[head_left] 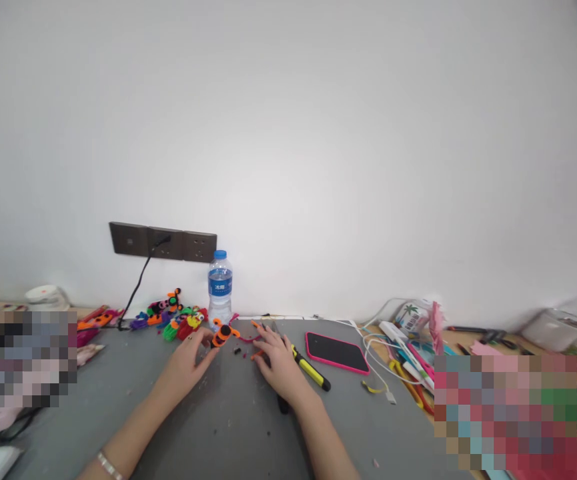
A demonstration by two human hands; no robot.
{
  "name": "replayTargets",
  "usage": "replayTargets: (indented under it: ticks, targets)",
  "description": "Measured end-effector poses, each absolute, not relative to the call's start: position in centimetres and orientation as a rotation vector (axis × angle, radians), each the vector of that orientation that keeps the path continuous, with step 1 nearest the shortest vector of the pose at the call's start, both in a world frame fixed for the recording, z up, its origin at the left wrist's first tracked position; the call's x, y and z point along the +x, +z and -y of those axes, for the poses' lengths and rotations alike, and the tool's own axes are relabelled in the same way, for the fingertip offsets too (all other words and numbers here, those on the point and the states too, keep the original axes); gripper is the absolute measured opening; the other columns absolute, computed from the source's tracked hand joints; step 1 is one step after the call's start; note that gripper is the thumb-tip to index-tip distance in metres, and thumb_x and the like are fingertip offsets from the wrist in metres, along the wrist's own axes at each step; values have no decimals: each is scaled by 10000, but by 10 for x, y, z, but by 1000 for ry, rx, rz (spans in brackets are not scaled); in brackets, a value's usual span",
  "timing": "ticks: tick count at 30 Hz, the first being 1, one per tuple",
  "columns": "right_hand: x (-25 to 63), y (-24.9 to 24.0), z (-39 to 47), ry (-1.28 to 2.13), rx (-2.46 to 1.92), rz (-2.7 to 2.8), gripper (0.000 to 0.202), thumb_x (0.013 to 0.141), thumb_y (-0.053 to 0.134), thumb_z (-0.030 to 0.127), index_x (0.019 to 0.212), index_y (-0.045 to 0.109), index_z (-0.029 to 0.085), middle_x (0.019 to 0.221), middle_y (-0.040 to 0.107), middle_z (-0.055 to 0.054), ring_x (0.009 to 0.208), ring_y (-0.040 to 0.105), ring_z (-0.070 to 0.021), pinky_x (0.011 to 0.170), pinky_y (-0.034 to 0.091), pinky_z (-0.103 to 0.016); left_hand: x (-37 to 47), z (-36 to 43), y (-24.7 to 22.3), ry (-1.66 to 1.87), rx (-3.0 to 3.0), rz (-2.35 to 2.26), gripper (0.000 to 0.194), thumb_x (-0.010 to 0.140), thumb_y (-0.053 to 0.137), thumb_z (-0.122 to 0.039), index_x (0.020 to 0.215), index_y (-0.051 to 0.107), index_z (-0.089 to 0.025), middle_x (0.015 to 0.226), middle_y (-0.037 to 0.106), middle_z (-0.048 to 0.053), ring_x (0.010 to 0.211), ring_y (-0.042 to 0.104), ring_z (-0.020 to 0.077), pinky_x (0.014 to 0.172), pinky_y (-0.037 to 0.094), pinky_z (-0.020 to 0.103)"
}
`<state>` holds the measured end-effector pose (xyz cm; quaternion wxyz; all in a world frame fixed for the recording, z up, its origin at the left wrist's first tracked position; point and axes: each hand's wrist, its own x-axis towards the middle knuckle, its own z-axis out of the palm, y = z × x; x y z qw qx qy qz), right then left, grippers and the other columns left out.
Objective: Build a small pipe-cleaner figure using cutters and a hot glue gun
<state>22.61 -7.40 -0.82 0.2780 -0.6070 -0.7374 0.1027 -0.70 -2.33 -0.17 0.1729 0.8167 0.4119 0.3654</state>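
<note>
My left hand [191,357] has its thumb and fingers closed on a small orange and black fuzzy figure [222,335], held upright above the grey mat [228,427]. To the right, my right hand [275,357] is low over the mat with its fingers spread. Thin orange pieces [257,355] show at its fingertips; whether the hand grips them is unclear. Tiny dark and pink bits [238,351] lie between the hands. A yellow and black cutter [311,371] lies beside the right hand, and a black handle [283,404] is partly hidden under that wrist.
A water bottle [220,290] stands near the wall behind a pile of colourful fuzzy figures [187,323]. A pink-edged phone [337,353], white cables [378,360] and assorted tools lie right. Pixelated patches cover both sides.
</note>
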Motion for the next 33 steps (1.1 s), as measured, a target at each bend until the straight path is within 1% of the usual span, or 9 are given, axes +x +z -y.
replayTargets:
  ticks: [3,6,11,16,19,23,27,30,33]
  targets:
    - [220,-4,79,308,-1644,2036,392,836,497,115,1198,596,226,1388,517,-112,1353,366,-295,1068,141,-665,-6,24,-2,980,2338,-1167,195,874,504,-355,983,574,-209,860,677,32,790,650,205,719,510,311]
    - [217,0,79,312,-1622,2018,439,826,461,74,1213,569,251,1306,585,-100,1290,446,-277,1064,120,-678,-6,25,-2,937,2363,-1144,164,856,508,-296,977,579,-213,868,675,34,812,646,209,732,508,316]
    - [217,-4,74,178,-1594,1983,464,824,395,25,1168,592,265,1161,654,-78,1141,548,-246,1080,178,-607,-6,30,1,862,2374,-1062,167,830,500,-212,973,585,-227,930,672,44,889,636,221,781,500,327]
    - [220,-13,68,90,-1585,1996,496,841,348,16,1220,565,253,1142,648,-77,1025,567,-226,1045,280,-501,-6,35,7,717,2429,-998,203,839,478,-180,1015,571,-217,971,645,68,900,609,227,791,481,342]
    - [220,-16,66,26,-1624,1979,464,833,371,18,1164,610,239,1125,644,-92,1016,562,-231,1002,324,-468,-4,39,11,673,2473,-941,236,835,477,-166,1039,581,-223,978,640,68,898,600,227,795,471,337]
    - [220,-20,63,16,-1672,1922,390,853,387,43,1018,668,257,1168,641,-90,1098,529,-252,1035,218,-562,-2,41,13,631,2507,-876,282,785,486,-102,1009,596,-233,982,643,50,916,595,216,809,459,319]
    - [220,-21,60,9,-1702,1904,304,839,461,63,821,689,263,915,694,-44,966,564,-244,1042,184,-584,-2,41,10,576,2535,-848,304,721,512,-67,958,611,-229,958,639,47,917,589,216,808,453,310]
    - [220,-20,60,-3,-1690,1928,265,823,505,76,811,685,270,879,685,-37,932,560,-243,1040,184,-600,-2,40,10,574,2530,-836,291,708,519,-67,936,608,-225,945,632,45,913,575,215,801,450,311]
    - [219,-19,60,7,-1681,1933,272,833,482,72,831,671,267,878,681,-39,943,559,-244,1043,173,-620,-1,41,11,578,2540,-799,281,685,519,-57,899,598,-220,933,629,41,925,555,219,808,444,317]
